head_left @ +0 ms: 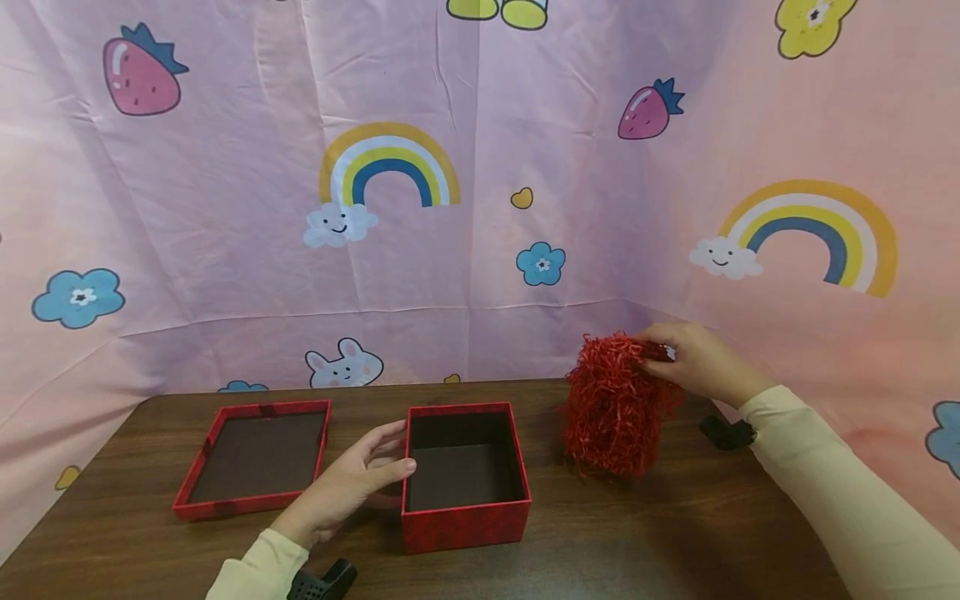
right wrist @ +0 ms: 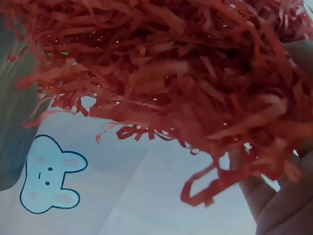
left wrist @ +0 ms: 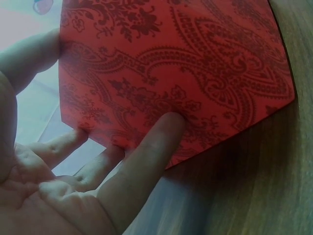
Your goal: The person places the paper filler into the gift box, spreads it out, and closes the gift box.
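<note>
A red box (head_left: 465,527) with a dark interior stands without its lid on the table. At its left side my left hand (head_left: 352,475) holds the wall, thumb over the rim. The left wrist view shows a finger against the patterned red wall (left wrist: 210,63) and two others at its edge. To the right, my right hand (head_left: 693,362) grips a bundle of red shredded paper (head_left: 618,408) from its upper right. That shredded paper (right wrist: 146,73) fills most of the right wrist view and partly covers the right fingers. Loose strands hang from it.
A shallow red lid (head_left: 255,454) with a dark inside lies at the left on the brown wooden table (head_left: 600,542). Behind the table hangs a cloth (head_left: 480,283) printed with rainbows, strawberries and flowers. Each wrist carries a black strapped device (head_left: 726,432).
</note>
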Motion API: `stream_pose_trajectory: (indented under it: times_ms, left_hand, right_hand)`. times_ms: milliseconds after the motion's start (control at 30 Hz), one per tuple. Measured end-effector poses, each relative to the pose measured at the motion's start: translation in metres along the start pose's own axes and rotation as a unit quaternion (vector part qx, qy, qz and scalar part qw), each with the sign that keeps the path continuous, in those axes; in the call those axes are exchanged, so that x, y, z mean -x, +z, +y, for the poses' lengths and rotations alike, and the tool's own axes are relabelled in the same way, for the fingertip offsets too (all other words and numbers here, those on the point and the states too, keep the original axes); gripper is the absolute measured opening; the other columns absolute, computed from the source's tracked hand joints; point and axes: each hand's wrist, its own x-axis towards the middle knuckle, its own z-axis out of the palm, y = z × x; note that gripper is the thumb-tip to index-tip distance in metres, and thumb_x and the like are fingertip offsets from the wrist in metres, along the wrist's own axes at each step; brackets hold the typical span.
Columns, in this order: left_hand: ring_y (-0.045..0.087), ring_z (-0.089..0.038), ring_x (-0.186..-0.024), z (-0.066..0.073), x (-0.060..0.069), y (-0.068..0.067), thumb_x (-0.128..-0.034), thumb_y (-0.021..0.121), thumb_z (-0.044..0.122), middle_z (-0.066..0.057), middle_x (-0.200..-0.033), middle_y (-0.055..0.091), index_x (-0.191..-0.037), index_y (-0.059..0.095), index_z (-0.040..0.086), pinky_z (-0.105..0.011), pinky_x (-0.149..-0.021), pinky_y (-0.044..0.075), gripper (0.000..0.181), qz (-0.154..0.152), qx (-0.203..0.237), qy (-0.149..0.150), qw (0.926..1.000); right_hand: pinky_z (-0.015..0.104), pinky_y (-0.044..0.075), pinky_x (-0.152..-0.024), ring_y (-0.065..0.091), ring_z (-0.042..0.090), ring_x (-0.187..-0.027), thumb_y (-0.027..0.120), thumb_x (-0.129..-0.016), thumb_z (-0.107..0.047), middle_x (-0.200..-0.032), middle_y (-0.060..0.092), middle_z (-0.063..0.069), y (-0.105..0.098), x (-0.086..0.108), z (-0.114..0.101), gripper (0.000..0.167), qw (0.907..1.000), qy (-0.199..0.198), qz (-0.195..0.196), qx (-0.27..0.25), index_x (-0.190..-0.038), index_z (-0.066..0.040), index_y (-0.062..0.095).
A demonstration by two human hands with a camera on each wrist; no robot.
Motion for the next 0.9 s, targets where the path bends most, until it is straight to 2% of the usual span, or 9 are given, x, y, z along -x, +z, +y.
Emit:
stream_pose_trajectory:
  times_ms: [233,400,567,700,900]
  left_hand:
    - [0.042,-0.045,-0.143,0.0,0.0,-0.002,-0.0985,0.072,0.031,-0.027,-0.164,0.029,-0.162,0.026,0.011,-0.057,-0.104,0.05,0.081,-0.012,0.004,0.004,0.9999]
    - [0.042,-0.046,-0.143,-0.001,-0.001,-0.002,-0.0991,0.071,0.028,-0.028,-0.164,0.027,-0.162,0.025,0.011,-0.055,-0.097,0.056,0.08,-0.018,0.023,0.003,0.9996]
    - [0.045,-0.046,-0.141,-0.002,-0.001,-0.001,-0.1,0.07,0.026,-0.028,-0.165,0.025,-0.162,0.025,0.011,-0.056,-0.094,0.057,0.078,-0.02,0.037,-0.004,0.9991]
    - [0.047,-0.048,-0.138,-0.002,0.001,0.0,-0.0998,0.07,0.029,-0.029,-0.166,0.023,-0.163,0.023,0.012,-0.058,-0.092,0.057,0.08,-0.025,0.048,-0.013,0.9984]
    - [0.05,-0.048,-0.136,0.001,0.0,-0.001,-0.1003,0.069,0.028,-0.029,-0.166,0.022,-0.163,0.022,0.013,-0.057,-0.091,0.058,0.08,-0.029,0.058,-0.014,0.9978]
  right_hand:
    - [0.048,0.058,-0.082,0.07,0.024,-0.096,0.077,-0.092,-0.003,-0.106,0.074,0.004,-0.007,0.0,-0.006,0.024,0.9997,0.021,-0.006,-0.013,-0.115,-0.007,0.074]
    - [0.043,0.059,-0.078,0.07,0.019,-0.091,0.077,-0.09,0.0,-0.104,0.074,0.002,-0.008,-0.001,-0.005,0.025,0.9998,0.007,0.004,-0.016,-0.113,-0.008,0.074]
    - [0.044,0.06,-0.077,0.072,0.024,-0.092,0.078,-0.087,0.005,-0.104,0.076,0.007,-0.011,-0.001,-0.005,0.028,0.9997,-0.006,0.021,-0.014,-0.114,-0.005,0.074]
    - [0.046,0.06,-0.078,0.073,0.028,-0.094,0.076,-0.089,0.004,-0.108,0.076,0.012,-0.019,-0.001,-0.009,0.031,0.9997,0.007,0.021,-0.012,-0.118,-0.002,0.073]
    - [0.045,0.06,-0.078,0.072,0.026,-0.093,0.074,-0.09,0.005,-0.107,0.076,0.011,-0.036,-0.007,-0.016,0.031,0.9993,0.017,0.026,-0.022,-0.12,-0.001,0.072]
